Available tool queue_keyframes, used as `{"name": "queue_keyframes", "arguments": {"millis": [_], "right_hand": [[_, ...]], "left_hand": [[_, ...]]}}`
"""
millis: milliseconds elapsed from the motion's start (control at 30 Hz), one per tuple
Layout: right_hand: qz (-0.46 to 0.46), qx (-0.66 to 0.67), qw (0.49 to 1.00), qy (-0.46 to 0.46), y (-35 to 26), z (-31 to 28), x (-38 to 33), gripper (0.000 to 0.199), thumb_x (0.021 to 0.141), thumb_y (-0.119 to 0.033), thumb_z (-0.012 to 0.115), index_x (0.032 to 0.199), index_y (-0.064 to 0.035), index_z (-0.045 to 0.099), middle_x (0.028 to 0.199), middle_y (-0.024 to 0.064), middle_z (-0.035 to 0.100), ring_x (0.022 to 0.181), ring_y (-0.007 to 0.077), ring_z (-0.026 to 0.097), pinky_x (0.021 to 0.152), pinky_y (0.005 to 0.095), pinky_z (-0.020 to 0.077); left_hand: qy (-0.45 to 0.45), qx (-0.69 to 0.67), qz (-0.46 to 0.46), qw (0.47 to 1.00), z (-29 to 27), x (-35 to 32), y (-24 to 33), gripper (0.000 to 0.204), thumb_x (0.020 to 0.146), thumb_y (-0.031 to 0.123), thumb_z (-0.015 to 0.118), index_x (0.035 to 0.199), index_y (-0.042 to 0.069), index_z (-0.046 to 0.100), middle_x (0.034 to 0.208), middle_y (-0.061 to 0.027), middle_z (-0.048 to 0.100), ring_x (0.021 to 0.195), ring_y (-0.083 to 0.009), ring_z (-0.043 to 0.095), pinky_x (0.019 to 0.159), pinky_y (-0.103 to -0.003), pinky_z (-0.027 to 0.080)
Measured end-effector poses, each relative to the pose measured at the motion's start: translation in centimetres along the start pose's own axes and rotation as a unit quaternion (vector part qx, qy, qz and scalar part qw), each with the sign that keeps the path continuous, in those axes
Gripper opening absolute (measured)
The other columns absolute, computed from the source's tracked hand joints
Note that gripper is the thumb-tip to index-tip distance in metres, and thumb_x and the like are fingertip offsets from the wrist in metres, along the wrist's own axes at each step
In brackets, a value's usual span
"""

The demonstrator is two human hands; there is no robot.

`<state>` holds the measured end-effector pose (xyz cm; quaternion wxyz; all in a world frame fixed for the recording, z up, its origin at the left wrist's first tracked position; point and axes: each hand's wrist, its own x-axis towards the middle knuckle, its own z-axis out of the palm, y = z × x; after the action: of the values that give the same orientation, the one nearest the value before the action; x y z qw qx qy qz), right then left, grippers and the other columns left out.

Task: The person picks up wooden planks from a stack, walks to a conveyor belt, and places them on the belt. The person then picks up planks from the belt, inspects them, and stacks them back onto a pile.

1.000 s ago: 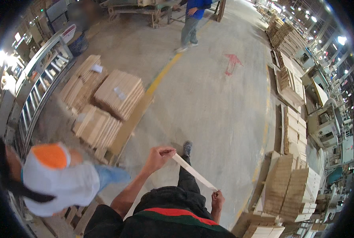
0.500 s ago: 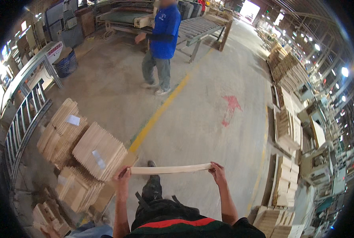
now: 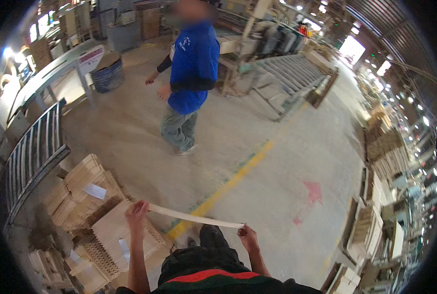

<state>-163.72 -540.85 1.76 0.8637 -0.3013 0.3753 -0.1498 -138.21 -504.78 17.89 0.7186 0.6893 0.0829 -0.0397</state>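
Note:
A long, thin, pale wooden strip point(image 3: 194, 217) stretches across in front of me, slightly bowed and higher at its left end. My left hand point(image 3: 138, 209) is closed around its left end, above a stack of wooden boards point(image 3: 118, 223). At the other end, my right hand point(image 3: 248, 237) pinches the strip over the floor. Behind the left hand stands a second stack of boards point(image 3: 81, 188) with a white paper point(image 3: 95, 191) on top.
A person in a blue shirt point(image 3: 195, 63) walks ahead on the left. Roller conveyors stand at the far left point(image 3: 34, 157) and farther ahead point(image 3: 289, 76). A yellow line point(image 3: 238, 179) crosses the floor. Stacks of lumber point(image 3: 368, 230) line the right side, near a red floor arrow point(image 3: 313, 192).
My view has swung left, and both hands carry the strip with it toward the board stacks. The strip now tilts, left end higher. The person in blue appears closer.

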Motion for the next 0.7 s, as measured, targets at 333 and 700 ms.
{"name": "queue_keyframes", "arguments": {"millis": [333, 700], "right_hand": [[0.049, -0.176, 0.98, -0.073, -7.4, 23.1, 34.0, 0.025, 0.088, -0.023, 0.064, 0.093, 0.0012, 0.063, 0.074, 0.0079, 0.062, 0.062, 0.0165, 0.057, 0.055, 0.0308, 0.0474], [0.119, -0.431, 0.85, -0.279, -4.8, 62.8, 60.8, 0.022, 0.088, -0.025, 0.064, 0.075, -0.0087, 0.057, 0.066, 0.0031, 0.056, 0.056, 0.0119, 0.055, 0.054, 0.0255, 0.0475]], "left_hand": [[0.194, -0.037, -0.046, 0.979, 6.8, 23.1, 0.5, 0.018, 0.083, 0.009, 0.068, 0.094, -0.005, 0.065, 0.082, -0.007, 0.066, 0.075, -0.0113, 0.062, 0.071, -0.024, 0.05], [0.442, -0.048, -0.065, 0.893, 5.0, 39.5, 2.2, 0.025, 0.085, 0.019, 0.068, 0.089, -0.006, 0.065, 0.075, -0.0083, 0.065, 0.062, -0.0122, 0.061, 0.056, -0.025, 0.051]]}}
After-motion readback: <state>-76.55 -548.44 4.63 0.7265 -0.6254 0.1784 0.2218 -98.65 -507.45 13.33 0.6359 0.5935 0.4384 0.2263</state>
